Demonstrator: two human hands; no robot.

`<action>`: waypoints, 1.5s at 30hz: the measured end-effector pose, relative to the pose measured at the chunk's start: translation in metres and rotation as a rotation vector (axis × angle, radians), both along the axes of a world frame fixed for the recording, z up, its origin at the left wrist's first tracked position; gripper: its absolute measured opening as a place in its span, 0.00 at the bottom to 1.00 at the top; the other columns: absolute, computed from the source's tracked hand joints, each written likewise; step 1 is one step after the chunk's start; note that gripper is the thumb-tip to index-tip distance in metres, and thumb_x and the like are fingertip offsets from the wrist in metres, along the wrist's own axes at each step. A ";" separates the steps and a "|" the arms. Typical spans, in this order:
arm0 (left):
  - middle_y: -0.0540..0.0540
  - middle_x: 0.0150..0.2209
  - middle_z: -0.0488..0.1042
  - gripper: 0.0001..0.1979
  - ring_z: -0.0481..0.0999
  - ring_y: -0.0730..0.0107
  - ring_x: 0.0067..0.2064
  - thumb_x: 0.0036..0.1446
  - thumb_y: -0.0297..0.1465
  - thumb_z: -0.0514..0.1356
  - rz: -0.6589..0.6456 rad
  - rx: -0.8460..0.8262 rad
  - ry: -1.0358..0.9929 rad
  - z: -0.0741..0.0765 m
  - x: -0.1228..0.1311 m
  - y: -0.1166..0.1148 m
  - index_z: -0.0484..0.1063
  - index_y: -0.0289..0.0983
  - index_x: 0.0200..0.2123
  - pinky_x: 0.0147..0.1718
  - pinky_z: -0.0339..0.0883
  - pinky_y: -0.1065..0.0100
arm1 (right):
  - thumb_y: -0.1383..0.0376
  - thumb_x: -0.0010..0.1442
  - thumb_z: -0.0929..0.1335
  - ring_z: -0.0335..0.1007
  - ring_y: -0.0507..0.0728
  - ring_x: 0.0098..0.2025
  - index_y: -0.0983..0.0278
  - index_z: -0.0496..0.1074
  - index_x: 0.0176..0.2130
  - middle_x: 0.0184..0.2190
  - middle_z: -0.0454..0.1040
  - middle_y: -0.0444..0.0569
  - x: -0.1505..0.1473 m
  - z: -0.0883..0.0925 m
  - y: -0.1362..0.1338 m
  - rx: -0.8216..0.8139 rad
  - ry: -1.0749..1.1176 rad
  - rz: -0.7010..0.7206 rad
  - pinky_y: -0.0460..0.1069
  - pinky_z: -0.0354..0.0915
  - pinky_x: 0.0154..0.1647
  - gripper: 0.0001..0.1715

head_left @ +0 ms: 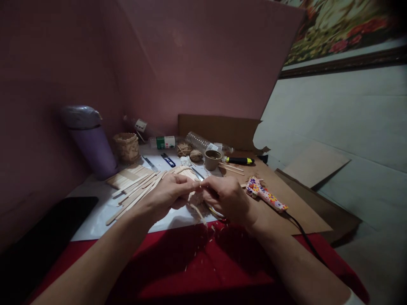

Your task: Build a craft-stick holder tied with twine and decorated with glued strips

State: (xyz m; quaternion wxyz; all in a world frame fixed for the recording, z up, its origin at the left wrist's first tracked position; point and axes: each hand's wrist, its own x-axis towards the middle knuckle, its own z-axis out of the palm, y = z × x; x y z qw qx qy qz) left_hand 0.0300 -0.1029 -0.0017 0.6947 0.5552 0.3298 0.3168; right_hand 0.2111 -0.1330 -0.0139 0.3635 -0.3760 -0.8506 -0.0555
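Note:
My left hand (173, 190) and my right hand (227, 197) meet at the fingertips over the near edge of the white sheet. Both are closed in a pinch; what lies between the fingers is too small and hidden to name. A pale frayed strip (199, 212) dangles below them. Just behind the fingers shows a pale rounded piece (182, 170), partly covered by my hands. A yellowish curved rim (216, 213) shows under my right hand, its kind unclear. Small pale scraps (212, 229) lie on the red cloth (178, 262) below.
Wooden craft sticks (136, 190) are spread at left, near a purple bottle (95, 148) and a woven-looking pot (126, 147). Behind stand a small cup (213, 160), twine balls (195, 156) and plastic bottles (199, 142). A flower-patterned glue gun (267, 195), its cord trailing, and a utility knife (240, 161) lie right.

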 end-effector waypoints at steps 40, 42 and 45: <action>0.59 0.15 0.45 0.18 0.40 0.84 0.17 0.48 0.37 0.65 -0.097 -0.045 -0.109 0.000 -0.004 -0.001 0.61 0.34 0.18 0.14 0.34 0.76 | 0.70 0.63 0.59 0.61 0.52 0.27 0.62 0.69 0.40 0.26 0.68 0.46 0.008 -0.001 0.004 0.334 -0.132 0.123 0.47 0.56 0.27 0.12; 0.59 0.14 0.47 0.16 0.42 0.84 0.17 0.47 0.37 0.66 -0.064 -0.024 -0.079 0.000 -0.005 0.000 0.64 0.34 0.19 0.14 0.35 0.76 | 0.71 0.62 0.59 0.63 0.52 0.28 0.63 0.66 0.42 0.28 0.69 0.47 0.003 -0.003 0.003 0.212 0.029 0.174 0.47 0.58 0.29 0.11; 0.59 0.13 0.49 0.14 0.43 0.85 0.16 0.44 0.36 0.67 0.014 0.035 -0.039 0.001 -0.005 0.001 0.68 0.33 0.22 0.14 0.36 0.77 | 0.71 0.63 0.59 0.62 0.49 0.26 0.64 0.64 0.43 0.27 0.68 0.44 -0.003 -0.004 0.000 -0.042 0.273 0.165 0.45 0.58 0.28 0.09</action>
